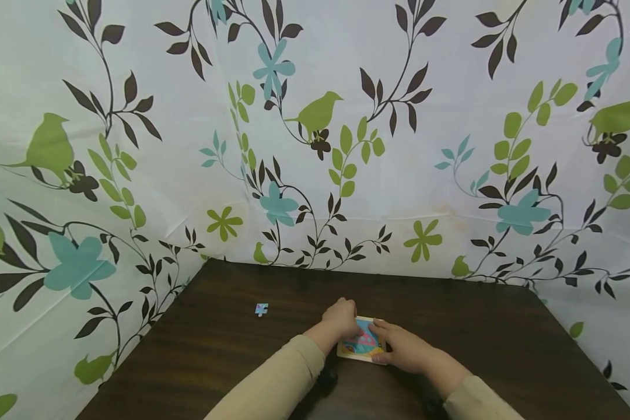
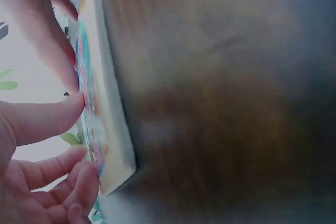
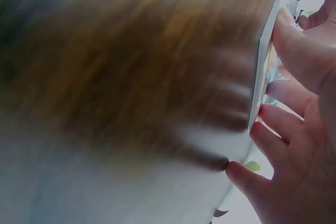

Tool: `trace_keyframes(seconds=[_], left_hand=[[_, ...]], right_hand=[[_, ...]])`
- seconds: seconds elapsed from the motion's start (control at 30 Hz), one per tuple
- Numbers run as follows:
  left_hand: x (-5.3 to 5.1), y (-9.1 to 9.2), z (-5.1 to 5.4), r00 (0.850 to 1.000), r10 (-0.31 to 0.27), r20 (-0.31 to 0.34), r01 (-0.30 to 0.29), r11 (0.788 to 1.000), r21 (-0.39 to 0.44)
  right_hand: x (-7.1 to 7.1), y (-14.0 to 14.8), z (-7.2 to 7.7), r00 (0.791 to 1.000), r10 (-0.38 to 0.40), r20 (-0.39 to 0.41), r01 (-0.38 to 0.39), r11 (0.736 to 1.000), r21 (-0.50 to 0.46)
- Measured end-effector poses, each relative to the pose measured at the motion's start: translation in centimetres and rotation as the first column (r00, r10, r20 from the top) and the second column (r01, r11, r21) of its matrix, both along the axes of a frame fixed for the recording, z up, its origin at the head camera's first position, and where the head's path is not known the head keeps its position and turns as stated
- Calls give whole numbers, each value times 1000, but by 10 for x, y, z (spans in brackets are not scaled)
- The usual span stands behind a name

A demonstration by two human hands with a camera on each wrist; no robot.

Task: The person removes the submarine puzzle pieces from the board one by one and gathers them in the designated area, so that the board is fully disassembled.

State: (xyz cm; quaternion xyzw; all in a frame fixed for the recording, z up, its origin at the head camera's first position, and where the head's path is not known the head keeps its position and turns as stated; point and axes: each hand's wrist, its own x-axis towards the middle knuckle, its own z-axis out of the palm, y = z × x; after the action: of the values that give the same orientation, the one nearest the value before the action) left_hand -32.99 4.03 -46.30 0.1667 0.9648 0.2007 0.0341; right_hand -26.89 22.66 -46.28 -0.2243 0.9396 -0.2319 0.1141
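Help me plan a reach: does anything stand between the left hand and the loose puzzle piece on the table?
Nothing visible does. In the head view, only dark tabletop shows between the left hand, at the puzzle, and the loose puzzle piece.

Head view: from above and well back, facing forward and down over the dark table (image 1: 199,350) to the patterned cloth (image 1: 425,186). Left and right wrist views: from low over the table, very near, turned sideways, facing the picture board (image 1: 361,347), common to all three.
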Motion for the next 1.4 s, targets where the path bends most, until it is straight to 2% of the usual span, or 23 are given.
trace_keyframes(seconds=[0.13,0.27,0.57,0.9,1.03,1.23,1.4], left_hand=[[6,3,3,998,36,-59,-40,996,-81],[9,4,5,997,53,-61,-58,994,-88],[3,3,3,999,47,26,-46,997,-59],[0,-1,4,996,40,84,-42,999,20],[-1,-1,3,994,35,106,-41,998,52],[-1,-1,5,992,34,120,-43,997,67],[-1,-1,6,991,43,124,-50,997,52]], right_hand=[[0,0,-1,1000,5,-6,-5,1000,-4],[-1,0,-2,1000,8,-4,-8,1000,-12],[-1,-1,-1,1000,26,-7,-26,999,-24],[-2,-2,0,1000,12,-1,-12,1000,-5],[-3,-2,0,1000,10,10,-10,999,-34],[-3,2,3,998,63,24,-60,993,-98],[0,4,5,995,96,22,-95,993,-67]])
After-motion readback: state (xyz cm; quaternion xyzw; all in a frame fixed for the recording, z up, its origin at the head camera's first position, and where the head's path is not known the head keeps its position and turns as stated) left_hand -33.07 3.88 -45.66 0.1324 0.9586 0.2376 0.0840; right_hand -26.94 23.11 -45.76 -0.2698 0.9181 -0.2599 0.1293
